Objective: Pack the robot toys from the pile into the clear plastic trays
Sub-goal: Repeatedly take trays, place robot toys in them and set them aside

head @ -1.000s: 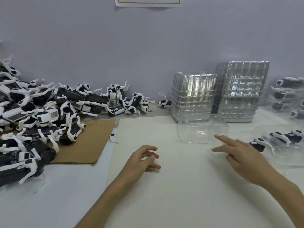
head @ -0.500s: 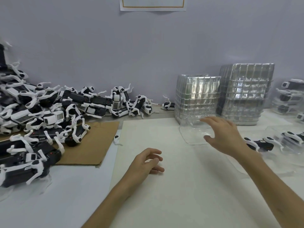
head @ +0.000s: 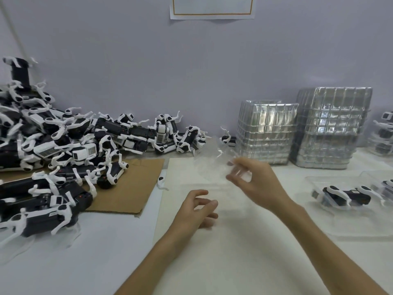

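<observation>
The right hand (head: pixel 255 184) pinches a blurred clear plastic tray (head: pixel 209 165), raised just above the left hand (head: pixel 195 211), which is loosely curled and empty. The pile of black-and-white robot toys (head: pixel 63 150) lies well left of both.

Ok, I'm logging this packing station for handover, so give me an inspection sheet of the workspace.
Surface: white table, with a white sheet in the middle and brown cardboard to its left.
Job's things: pile of robot toys at left; two stacks of clear trays at the back; one packed toy at right; one clear tray in hand.
Clutter: loose white leg piece beside the cardboard.
Hands: right hand pinches the clear tray above the sheet; left hand loosely curled, holding nothing.
Cables: nothing seen.
Surroundings: pale wall with a paper notice.
</observation>
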